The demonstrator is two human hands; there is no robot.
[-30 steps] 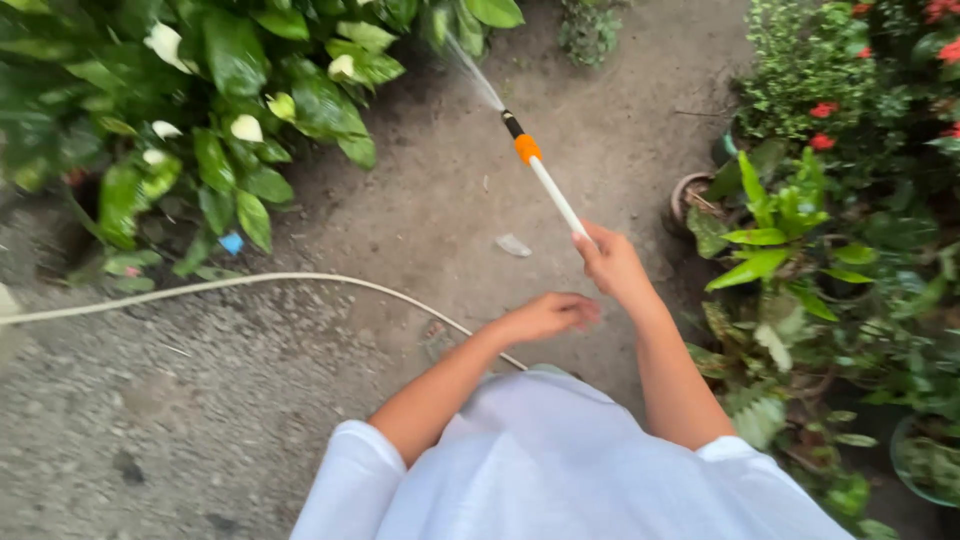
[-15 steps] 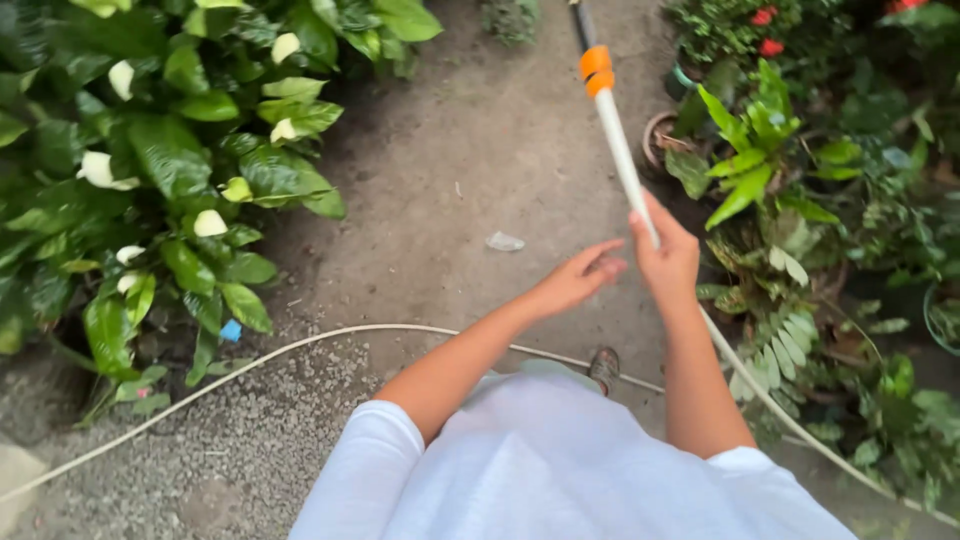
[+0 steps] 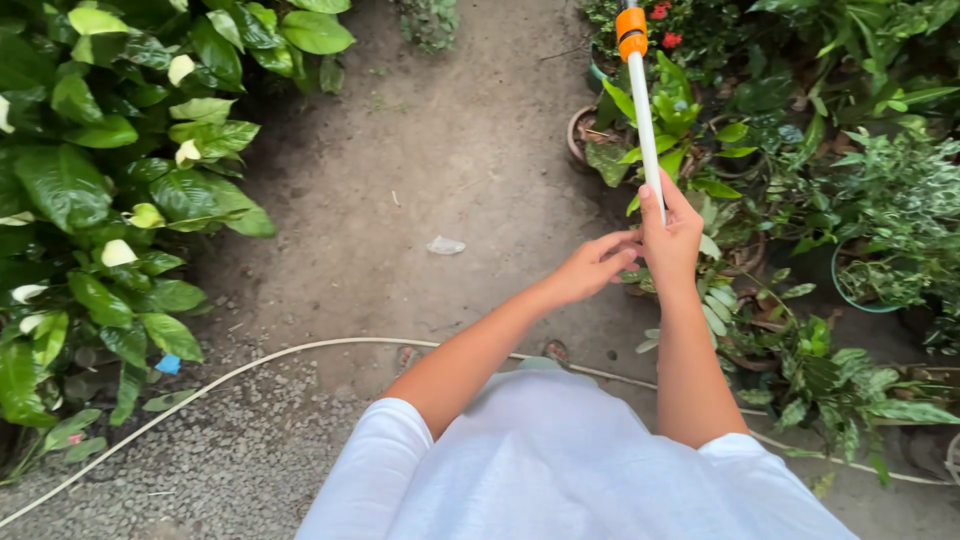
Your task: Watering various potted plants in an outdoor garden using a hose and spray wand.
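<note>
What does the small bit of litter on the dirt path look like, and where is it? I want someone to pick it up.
Start at the bare dirt path between the two beds of plants. Left of the left hand, near the path's middle, lies the scrap. It is small, pale and crumpled, the only light thing on the brown soil there.

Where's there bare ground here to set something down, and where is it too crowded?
Bare dirt path runs between the broad-leaf plants on one side and the potted plants on the other; only a small scrap lies there. Gravel near the hose is free. Around the pots is crowded.
</note>
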